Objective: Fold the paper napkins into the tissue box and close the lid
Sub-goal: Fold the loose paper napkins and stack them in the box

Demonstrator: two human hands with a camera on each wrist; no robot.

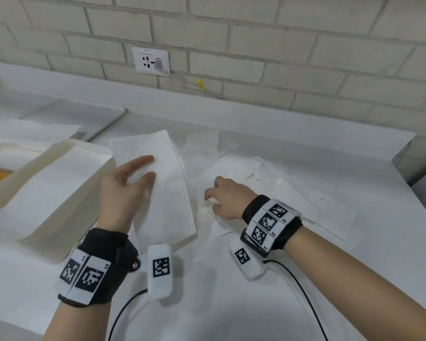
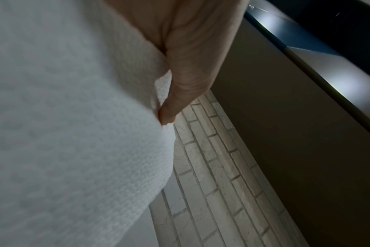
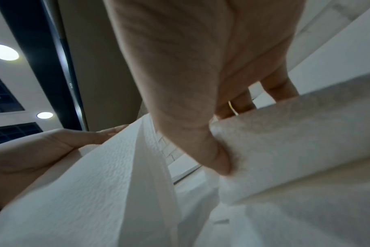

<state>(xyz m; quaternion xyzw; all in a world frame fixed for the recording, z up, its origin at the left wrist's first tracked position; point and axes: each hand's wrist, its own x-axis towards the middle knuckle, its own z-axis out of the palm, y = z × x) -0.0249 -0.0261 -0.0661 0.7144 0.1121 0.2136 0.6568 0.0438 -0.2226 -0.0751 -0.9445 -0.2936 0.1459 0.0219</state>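
So we've got our left hand [image 1: 123, 190] holding a folded stack of napkins [image 1: 162, 183] up off the desk [image 1: 231, 303], thumb and fingers [image 1: 143, 159] clamped on it, right beside the open tissue box [image 1: 47, 193]. Our right hand [image 1: 228, 198] is pinching a loose napkin [image 1: 207, 207] lying on the desk.

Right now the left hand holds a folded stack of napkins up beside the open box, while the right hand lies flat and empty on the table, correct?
Not quite. The right hand is not flat and empty: its fingers pinch a loose napkin on the table, as the right wrist view shows. The rest stands: the left hand holds the folded stack beside the open box.
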